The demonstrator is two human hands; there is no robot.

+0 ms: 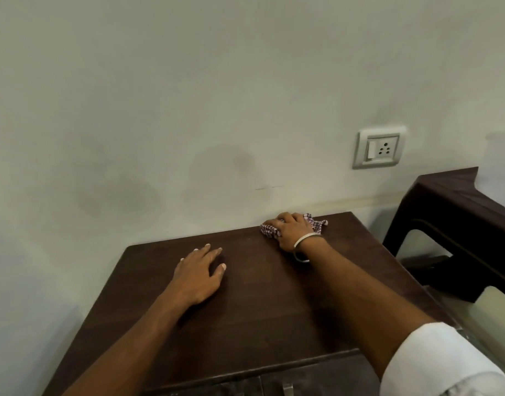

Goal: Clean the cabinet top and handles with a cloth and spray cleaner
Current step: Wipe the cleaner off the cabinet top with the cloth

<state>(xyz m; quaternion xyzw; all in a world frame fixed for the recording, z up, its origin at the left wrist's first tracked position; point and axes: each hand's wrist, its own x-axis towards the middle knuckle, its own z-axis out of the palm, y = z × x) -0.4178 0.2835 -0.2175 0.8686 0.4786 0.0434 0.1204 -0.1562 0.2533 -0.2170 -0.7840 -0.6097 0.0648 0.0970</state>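
right hand wiping far corner of cabinet top with cloth

the checked cloth (314, 224) sits bunched at the far right corner of the cabinet top (259, 295), just beside the wall (188, 95). its long axis runs roughly left-right along the back edge; one end pokes out left of the fingers, the other sticks out right toward the corner. the right hand (292, 231) is on top of it, fingers curled over the bunch and pressing it to the wood, clasping the cloth. a metal bangle (305, 247) rings that wrist, and a white sleeve (434, 361) is rolled up on the upper arm at the lower right.

the left hand (199, 275) lies flat on the cabinet top near its left-middle, palm down, fingers straight and slightly spread, pointing toward the wall, gripping nothing.

the cabinet top is dark brown wood, bare apart from the hands and cloth. a metal handle (287, 389) shows on the cabinet front at the bottom edge, mostly cut off. the wall is pale with faint dark smudges and carries a white switch-and-socket plate (380, 147) above the cloth. a dark brown plastic chair (457, 230) stands to the right of the cabinet.
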